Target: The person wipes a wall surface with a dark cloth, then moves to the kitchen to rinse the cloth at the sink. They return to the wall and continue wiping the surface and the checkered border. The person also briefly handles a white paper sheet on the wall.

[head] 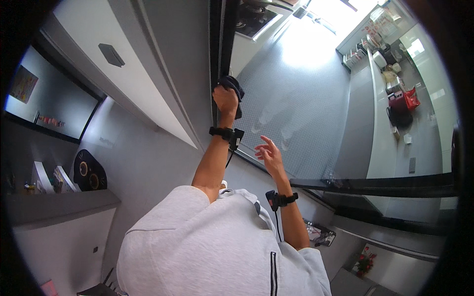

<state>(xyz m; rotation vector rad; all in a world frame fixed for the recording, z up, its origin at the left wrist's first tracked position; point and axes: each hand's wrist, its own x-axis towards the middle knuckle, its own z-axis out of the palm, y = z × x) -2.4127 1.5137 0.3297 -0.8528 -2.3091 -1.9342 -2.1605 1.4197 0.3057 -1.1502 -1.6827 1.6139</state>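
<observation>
My left hand is closed around a bunched dark cloth. It holds the cloth at the black door frame, on the left side of a kitchen doorway. Part of the cloth hangs below my fist; whether all of it touches the frame is hard to tell. My right hand is in front of the doorway with fingers spread and slightly bent, holding nothing. Beyond both hands lies a grey textured floor. Each wrist wears a black strap with a small cabled box.
A black-framed door panel extends to the right of the doorway. Inside the kitchen are a stove and a counter bearing several containers and bags. On the left are a wall switch and a black cat-face item.
</observation>
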